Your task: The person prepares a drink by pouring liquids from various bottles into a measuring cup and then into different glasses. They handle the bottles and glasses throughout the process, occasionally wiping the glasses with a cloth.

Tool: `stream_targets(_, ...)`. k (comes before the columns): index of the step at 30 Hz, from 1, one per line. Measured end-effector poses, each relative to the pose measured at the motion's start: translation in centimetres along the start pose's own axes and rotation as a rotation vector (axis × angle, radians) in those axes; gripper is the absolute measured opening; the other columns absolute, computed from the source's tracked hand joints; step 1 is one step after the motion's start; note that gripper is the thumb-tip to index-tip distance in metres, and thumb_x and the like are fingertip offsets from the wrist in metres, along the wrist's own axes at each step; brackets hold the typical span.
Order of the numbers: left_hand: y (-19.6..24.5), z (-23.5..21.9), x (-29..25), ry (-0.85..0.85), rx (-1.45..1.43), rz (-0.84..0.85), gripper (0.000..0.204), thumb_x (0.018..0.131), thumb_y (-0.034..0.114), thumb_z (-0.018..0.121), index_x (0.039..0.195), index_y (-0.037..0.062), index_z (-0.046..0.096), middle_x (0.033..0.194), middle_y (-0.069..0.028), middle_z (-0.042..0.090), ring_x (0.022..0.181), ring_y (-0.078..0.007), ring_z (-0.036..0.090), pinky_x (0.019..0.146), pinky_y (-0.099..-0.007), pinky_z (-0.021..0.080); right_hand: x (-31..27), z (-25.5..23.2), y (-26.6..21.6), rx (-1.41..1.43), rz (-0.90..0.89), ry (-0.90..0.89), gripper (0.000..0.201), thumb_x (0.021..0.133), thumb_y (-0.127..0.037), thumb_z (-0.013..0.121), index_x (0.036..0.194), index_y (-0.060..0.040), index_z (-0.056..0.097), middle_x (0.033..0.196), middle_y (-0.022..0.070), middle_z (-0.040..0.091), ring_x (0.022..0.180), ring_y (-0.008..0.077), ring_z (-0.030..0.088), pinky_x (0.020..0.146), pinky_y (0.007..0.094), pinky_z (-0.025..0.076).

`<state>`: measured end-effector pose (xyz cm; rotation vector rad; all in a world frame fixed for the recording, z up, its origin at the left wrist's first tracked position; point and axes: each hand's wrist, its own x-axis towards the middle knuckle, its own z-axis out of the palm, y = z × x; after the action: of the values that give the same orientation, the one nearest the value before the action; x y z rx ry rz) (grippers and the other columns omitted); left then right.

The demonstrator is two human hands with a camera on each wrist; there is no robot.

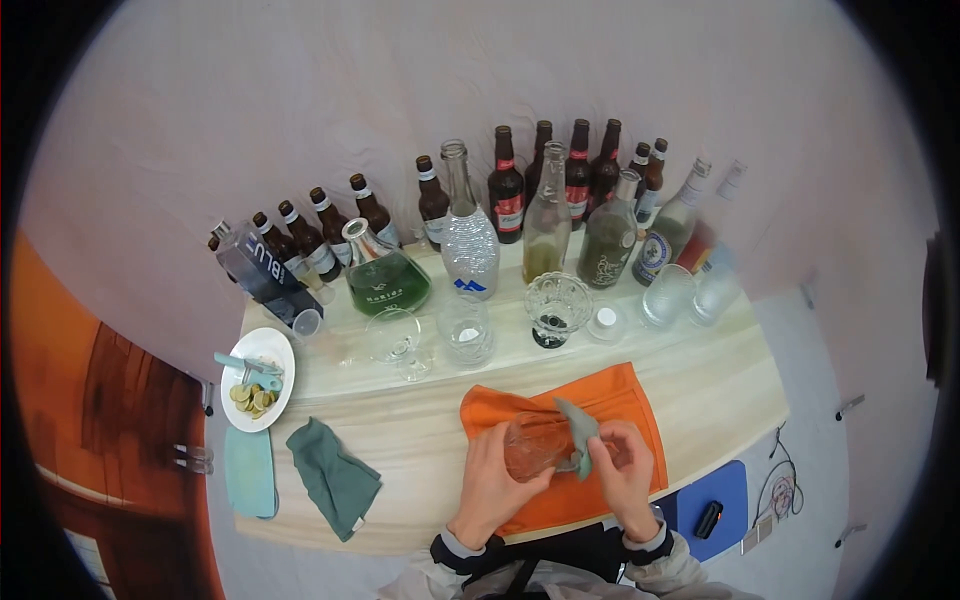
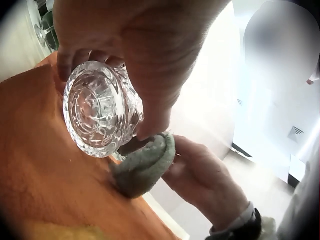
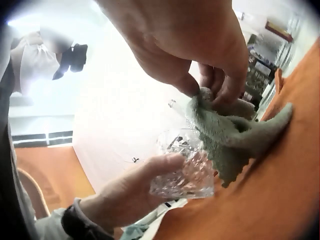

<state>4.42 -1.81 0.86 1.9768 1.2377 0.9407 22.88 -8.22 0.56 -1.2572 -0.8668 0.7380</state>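
A clear cut glass (image 1: 533,446) lies on its side in my left hand (image 1: 494,487), thumb and fingers curled round it, above an orange cloth (image 1: 640,420). In the left wrist view the round base of the glass (image 2: 92,109) faces the camera. My right hand (image 1: 627,477) pinches a grey-green cloth (image 1: 580,436) at the glass's other end. The right wrist view shows the cloth (image 3: 225,135) bunched under the right fingers, with the glass (image 3: 185,170) beside it. How far the cloth reaches inside the glass is hidden.
Clear glasses (image 1: 465,330) and several bottles (image 1: 470,245) stand along the back. At the left are a white plate (image 1: 284,352) with sliced fruit, a light teal board (image 1: 249,475) and a dark green cloth (image 1: 330,475). A blue mat (image 1: 725,500) lies at lower right.
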Motion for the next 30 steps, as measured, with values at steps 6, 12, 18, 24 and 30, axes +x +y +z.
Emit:
stream_targets(6, -1.9, 1.2, 0.0, -0.098, -0.095, 0.052, 0.073, 0.073, 0.015, 0.086, 0.137, 0.0004, 0.055, 0.127, -0.0217, 0.063, 0.118, -0.0399, 0.060, 0.099, -0.0481, 0.049, -0.2, 2.3, -3.5, -0.556, -0.601, -0.350, 0.033, 0.080, 0.001, 0.080, 0.112, -0.0018, 0.069, 0.120, 0.0155, 0.064, 0.115, 0.0371, 0.063, 0.103, 0.0526, 0.051)
stream_targets(12, -1.0, 1.3, 0.0, -0.086, -0.099, 0.133, 0.068, 0.070, 0.011, 0.084, 0.132, -0.0024, 0.059, 0.127, -0.0230, 0.064, 0.120, -0.0419, 0.060, 0.102, -0.0483, 0.049, 3.1, 2.1, -2.9, -0.861, -0.627, -0.423, 0.034, 0.087, -0.007, 0.078, 0.118, 0.0001, 0.067, 0.132, 0.0174, 0.064, 0.128, 0.0367, 0.060, 0.113, 0.0541, 0.043)
stream_targets(18, -0.5, -1.0, 0.1, -0.123, -0.089, 0.265, 0.068, 0.068, 0.002, 0.081, 0.131, -0.0050, 0.058, 0.128, -0.0226, 0.064, 0.123, -0.0441, 0.059, 0.109, -0.0485, 0.047, 4.8, 1.4, -5.5, -0.377, -0.236, -0.749, 0.033, 0.098, -0.012, 0.069, 0.126, 0.0027, 0.063, 0.132, 0.0222, 0.066, 0.118, 0.0387, 0.067, 0.097, 0.0375, 0.055)
stream_targets(24, -0.4, -1.8, 1.2, -0.126, -0.081, 0.427, 0.072, 0.062, 0.001, 0.085, 0.129, -0.0052, 0.060, 0.130, -0.0207, 0.064, 0.123, -0.0422, 0.059, 0.111, -0.0501, 0.047, 4.9, 0.4, -5.0, -0.499, -0.045, -0.604, 0.030, 0.104, -0.020, 0.063, 0.123, 0.0016, 0.066, 0.107, 0.0160, 0.073, 0.102, 0.0269, 0.071, 0.085, 0.0358, 0.056)
stream_targets(30, 0.0, -1.6, 0.7, -0.042, -0.239, 0.312, 0.076, 0.058, 0.001, 0.088, 0.129, -0.0028, 0.061, 0.128, -0.0188, 0.066, 0.119, -0.0392, 0.062, 0.105, -0.0450, 0.050, 4.1, -1.4, -0.2, -0.030, 0.454, -0.421, 0.036, 0.110, -0.021, 0.051, 0.135, 0.0036, 0.061, 0.117, 0.0058, 0.070, 0.107, 0.0095, 0.064, 0.092, 0.0265, 0.051)
